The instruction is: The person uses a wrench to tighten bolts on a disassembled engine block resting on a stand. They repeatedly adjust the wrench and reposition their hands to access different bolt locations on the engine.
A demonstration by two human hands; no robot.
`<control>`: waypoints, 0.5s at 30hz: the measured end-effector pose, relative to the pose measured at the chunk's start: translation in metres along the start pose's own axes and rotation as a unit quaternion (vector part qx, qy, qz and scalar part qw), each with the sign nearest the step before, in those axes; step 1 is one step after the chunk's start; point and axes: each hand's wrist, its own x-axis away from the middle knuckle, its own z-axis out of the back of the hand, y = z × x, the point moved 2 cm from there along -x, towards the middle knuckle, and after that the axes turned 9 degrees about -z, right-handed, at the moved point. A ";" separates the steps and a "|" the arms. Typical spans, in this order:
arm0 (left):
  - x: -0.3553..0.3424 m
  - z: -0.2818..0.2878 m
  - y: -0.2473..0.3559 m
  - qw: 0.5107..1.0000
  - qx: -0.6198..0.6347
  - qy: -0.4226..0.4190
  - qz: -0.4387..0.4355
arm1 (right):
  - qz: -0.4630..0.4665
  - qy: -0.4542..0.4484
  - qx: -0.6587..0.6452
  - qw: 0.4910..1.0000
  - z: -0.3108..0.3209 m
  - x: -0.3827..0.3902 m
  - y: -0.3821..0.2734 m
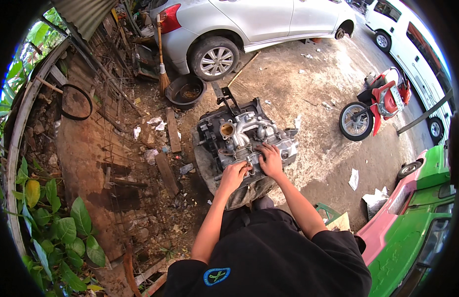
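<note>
An engine (284, 148) with a silvery intake manifold (249, 123) on its top sits in front of me on a grey cloth (202, 171). My left hand (233, 175) is at the engine's near side, its fingers bent together around a small metal part that I cannot make out. Just right of it, my right hand (270, 159) rests on the metal top with fingers stretched and a little apart, holding nothing. A round brownish opening (227, 129) shows on the manifold's left. A dark bracket (224, 96) sticks up at the far end.
Beyond the engine stand a black basin (186, 92), a broom (163, 79) and a silver car (249, 24). To the right are a red motorcycle (383, 106) and a green and pink vehicle (402, 213). Wooden planks (167, 173) and litter lie on the left.
</note>
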 end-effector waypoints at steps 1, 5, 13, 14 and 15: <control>0.000 0.000 0.001 1.000 -0.028 0.001 -0.012 | 0.000 0.000 -0.001 1.000 0.000 0.000 0.000; 0.002 0.001 0.001 0.999 -0.048 0.010 -0.021 | 0.005 0.001 0.008 1.000 -0.001 -0.001 0.002; 0.005 -0.004 -0.002 0.998 -0.026 0.028 -0.042 | 0.007 0.019 -0.001 1.000 -0.003 -0.001 0.002; 0.006 -0.004 -0.003 0.998 -0.033 0.022 -0.047 | 0.010 0.027 -0.002 1.000 -0.003 -0.001 0.002; 0.006 -0.003 -0.004 0.998 -0.041 0.017 -0.054 | 0.007 0.022 -0.002 1.000 -0.004 -0.002 0.002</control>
